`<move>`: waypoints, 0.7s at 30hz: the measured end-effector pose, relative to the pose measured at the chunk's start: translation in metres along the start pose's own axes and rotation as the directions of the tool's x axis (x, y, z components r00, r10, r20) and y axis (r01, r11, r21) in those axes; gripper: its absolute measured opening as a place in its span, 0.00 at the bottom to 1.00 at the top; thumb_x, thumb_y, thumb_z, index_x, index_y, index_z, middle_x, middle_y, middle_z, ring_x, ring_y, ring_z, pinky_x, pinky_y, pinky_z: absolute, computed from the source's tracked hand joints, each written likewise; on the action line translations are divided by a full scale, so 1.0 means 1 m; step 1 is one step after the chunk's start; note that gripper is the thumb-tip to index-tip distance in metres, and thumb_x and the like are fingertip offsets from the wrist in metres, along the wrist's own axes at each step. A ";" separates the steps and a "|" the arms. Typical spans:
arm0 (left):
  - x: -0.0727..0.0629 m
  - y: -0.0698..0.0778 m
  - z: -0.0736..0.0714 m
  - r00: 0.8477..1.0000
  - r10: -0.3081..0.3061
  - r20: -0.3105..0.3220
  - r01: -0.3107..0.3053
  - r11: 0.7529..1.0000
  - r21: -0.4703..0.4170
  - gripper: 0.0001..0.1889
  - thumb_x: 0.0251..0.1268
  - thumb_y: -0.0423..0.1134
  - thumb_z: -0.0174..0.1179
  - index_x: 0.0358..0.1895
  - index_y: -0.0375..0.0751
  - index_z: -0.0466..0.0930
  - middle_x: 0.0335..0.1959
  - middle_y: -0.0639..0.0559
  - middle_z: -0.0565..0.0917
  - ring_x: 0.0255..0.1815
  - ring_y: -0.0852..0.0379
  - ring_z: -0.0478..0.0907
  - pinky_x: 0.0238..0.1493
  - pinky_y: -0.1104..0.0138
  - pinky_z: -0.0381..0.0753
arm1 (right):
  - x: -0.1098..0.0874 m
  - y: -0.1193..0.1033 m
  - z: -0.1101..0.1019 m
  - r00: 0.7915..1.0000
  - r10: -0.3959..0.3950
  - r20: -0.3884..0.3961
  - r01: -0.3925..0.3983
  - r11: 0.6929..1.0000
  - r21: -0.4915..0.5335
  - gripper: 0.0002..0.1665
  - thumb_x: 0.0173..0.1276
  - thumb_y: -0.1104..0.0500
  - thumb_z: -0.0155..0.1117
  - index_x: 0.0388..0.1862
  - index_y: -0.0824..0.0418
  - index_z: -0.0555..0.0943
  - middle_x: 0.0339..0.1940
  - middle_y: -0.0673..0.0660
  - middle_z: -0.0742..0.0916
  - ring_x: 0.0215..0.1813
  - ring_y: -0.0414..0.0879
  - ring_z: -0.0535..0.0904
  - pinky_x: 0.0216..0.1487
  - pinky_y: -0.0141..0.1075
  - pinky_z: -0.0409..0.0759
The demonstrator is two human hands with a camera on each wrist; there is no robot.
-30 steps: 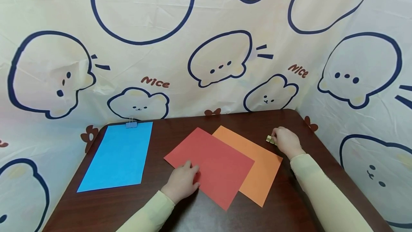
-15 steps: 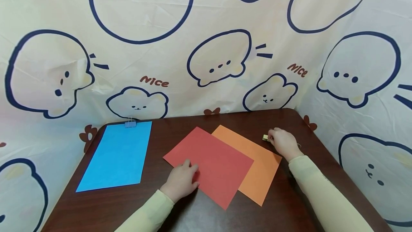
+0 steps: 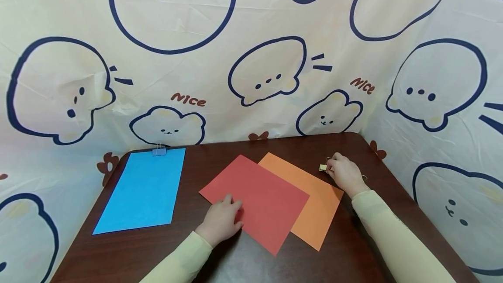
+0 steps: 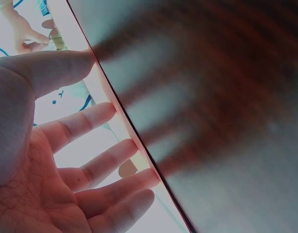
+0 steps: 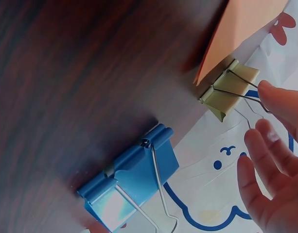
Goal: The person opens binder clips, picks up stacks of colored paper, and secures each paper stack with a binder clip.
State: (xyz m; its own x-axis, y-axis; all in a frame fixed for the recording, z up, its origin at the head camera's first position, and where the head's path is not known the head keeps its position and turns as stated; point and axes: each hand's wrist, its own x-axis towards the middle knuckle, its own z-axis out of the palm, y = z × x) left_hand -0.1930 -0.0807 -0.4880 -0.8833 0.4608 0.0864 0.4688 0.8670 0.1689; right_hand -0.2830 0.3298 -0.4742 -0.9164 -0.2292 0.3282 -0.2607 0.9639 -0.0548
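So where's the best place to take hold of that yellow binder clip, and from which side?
Probably the looped wire handles of the yellow binder clip, pinched from the side away from the orange sheet, because they jut out that way past its body.

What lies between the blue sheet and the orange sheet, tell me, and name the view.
In the head view: the red sheet, overlapping the orange sheet, with the left hand at its near-left edge; then bare tabletop toward the blue sheet.
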 end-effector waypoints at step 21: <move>0.000 0.000 0.001 1.000 0.011 -0.009 -0.011 1.000 0.011 0.20 0.55 0.48 0.78 0.42 0.43 0.79 0.34 0.47 0.73 0.23 0.57 0.67 0.27 0.63 0.75 | -0.004 0.001 0.002 1.000 0.017 0.002 -0.017 1.000 0.022 0.05 0.63 0.63 0.76 0.30 0.58 0.87 0.54 0.64 0.82 0.48 0.60 0.82 0.44 0.53 0.85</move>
State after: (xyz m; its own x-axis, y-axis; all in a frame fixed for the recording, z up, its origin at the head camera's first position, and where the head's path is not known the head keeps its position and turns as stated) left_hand -0.1928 -0.0808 -0.4895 -0.8781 0.4685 0.0972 0.4783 0.8641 0.1568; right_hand -0.2803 0.3309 -0.4777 -0.9213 -0.2125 0.3256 -0.2511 0.9646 -0.0808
